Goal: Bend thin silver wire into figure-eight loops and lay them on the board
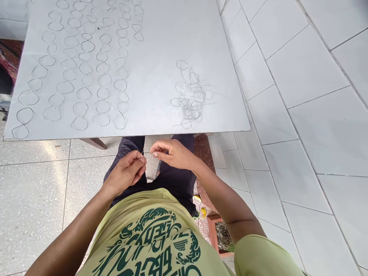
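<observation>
My left hand (126, 168) is closed in a pinch in front of the table, over my lap. Between its thumb and forefinger is a piece of thin wire (142, 154), with a short curved bit showing above the fingertips. My right hand (172, 153) is just to the right, fingers curled and thumb drawn close to the forefinger. Whatever lies between those fingertips is too thin to make out. On the table, rows of wire figure-eights (81, 115) lie on the left side. A tangled heap of loose wire (191, 103) rests at the right.
The white tabletop (155, 96) ends just beyond my hands, with a wooden leg (94, 143) beneath it. A tiled wall (287, 115) runs along the right. Yellow peel-like pieces (203, 212) and a square planter (214, 234) are on the floor beside me.
</observation>
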### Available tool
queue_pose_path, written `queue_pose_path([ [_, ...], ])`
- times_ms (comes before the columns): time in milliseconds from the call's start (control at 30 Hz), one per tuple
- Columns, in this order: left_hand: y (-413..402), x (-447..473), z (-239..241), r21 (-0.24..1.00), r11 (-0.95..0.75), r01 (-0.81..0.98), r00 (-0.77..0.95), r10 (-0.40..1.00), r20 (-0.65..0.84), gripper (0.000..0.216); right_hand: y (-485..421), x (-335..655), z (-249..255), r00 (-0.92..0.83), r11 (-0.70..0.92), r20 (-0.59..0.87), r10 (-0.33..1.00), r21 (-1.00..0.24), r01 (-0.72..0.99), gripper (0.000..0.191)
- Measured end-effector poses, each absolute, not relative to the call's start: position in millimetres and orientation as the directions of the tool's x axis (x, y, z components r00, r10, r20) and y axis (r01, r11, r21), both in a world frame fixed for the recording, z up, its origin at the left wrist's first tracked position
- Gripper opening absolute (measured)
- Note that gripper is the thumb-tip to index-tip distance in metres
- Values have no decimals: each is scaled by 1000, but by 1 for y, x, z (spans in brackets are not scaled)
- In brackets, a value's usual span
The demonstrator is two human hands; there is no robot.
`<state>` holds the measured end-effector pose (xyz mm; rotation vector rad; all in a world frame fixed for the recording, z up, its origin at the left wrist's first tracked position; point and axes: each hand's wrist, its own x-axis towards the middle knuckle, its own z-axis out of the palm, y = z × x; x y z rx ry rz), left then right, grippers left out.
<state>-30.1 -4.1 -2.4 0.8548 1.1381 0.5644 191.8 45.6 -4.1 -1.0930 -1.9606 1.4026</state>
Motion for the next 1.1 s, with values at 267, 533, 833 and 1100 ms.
queue_pose_path([
  [267, -7, -30, -9, 830, 555, -60, 213, 819, -532, 18, 33, 180, -30, -489, -150, -182, 853, -983, 105, 15],
  [533, -5, -37, -5, 731, 676, -97, 415, 695, -587, 23, 30, 200, -16, -626, 185, -4, 780, -954, 237, 16],
  [833, -2, -38, -5, 676, 712, -192, 449, 676, -584, 10, 44, 205, -2, -808, 500, 67, 585, -814, 295, 15],
  [1100, -2, -39, -7, 686, 703, -189, 460, 680, -571, 19, 39, 199, -4, -788, 486, 41, 614, -806, 337, 10],
])
